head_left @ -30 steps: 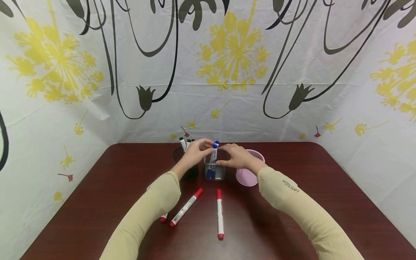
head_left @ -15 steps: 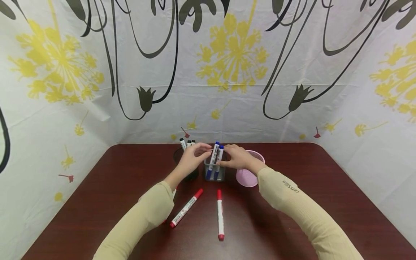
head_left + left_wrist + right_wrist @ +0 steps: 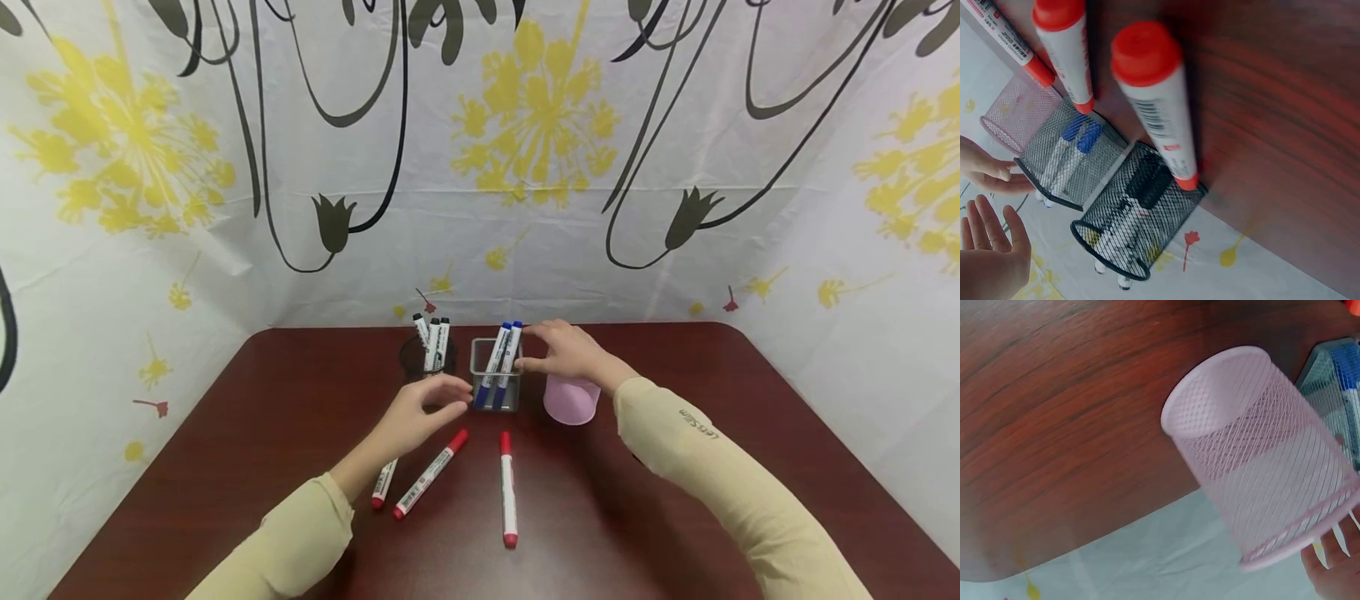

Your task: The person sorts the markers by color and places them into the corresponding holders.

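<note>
My left hand (image 3: 422, 410) hovers with relaxed fingers in front of the grey mesh pen holder (image 3: 512, 401), holding nothing. Two white markers with blue caps (image 3: 495, 358) stand in that holder, both leaning right. At its right rim is my right hand (image 3: 567, 350), thumb and fingers spread beside the markers' upper ends. The left wrist view shows the left hand (image 3: 994, 256) with its palm and fingers extended. Below it on the table lie three red-capped markers: one in the middle (image 3: 431, 475), one to the right (image 3: 508, 496) and one partly behind the left hand (image 3: 385, 483).
Left of the grey holder stands a round black mesh holder (image 3: 409, 357) with several black-capped markers (image 3: 443, 340). A pink mesh cup (image 3: 572, 403) stands on the right, partly under the right forearm. The dark wooden table (image 3: 675, 400) ends at a patterned cloth backdrop (image 3: 540, 275).
My left hand has left the blue-capped markers and drawn back toward the near left. The markers have tipped rightward in the grey holder. My right hand has shifted slightly right.
</note>
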Action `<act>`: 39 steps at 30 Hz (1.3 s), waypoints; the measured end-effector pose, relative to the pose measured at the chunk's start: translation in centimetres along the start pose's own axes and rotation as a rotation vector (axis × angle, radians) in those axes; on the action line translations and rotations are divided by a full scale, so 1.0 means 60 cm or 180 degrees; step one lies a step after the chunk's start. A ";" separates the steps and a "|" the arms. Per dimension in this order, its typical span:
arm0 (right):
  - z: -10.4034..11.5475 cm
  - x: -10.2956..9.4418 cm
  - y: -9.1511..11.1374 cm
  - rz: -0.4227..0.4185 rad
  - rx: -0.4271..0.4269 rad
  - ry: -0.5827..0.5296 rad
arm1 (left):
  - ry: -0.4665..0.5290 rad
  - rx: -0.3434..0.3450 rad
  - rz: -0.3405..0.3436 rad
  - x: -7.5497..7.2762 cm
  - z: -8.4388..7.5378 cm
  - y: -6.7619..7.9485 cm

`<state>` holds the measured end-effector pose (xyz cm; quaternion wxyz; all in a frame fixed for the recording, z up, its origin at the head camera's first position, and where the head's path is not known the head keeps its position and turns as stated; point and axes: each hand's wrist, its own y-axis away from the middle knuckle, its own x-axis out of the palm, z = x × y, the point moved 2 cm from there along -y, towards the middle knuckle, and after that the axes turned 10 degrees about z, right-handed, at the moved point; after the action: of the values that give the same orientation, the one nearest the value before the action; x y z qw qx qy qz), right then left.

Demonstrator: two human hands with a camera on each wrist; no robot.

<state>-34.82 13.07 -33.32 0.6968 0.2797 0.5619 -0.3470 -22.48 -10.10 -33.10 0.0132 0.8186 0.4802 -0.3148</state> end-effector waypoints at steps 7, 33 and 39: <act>-0.019 -0.026 0.027 -0.0017 0.0021 -0.0018 | -0.0255 0.0101 0.0059 -0.010 0.039 0.026; -0.078 -0.023 0.106 -0.0354 -0.0062 0.0027 | -0.3236 0.1364 0.0245 -0.016 0.104 0.119; -0.082 -0.014 0.116 -0.0441 -0.0104 0.0002 | -0.3457 0.1391 0.0312 -0.024 0.119 0.135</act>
<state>-32.28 21.24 -33.53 0.6755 0.2289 0.5857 -0.3851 -20.14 -17.89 -40.34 0.1029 0.5450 0.2902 -0.7798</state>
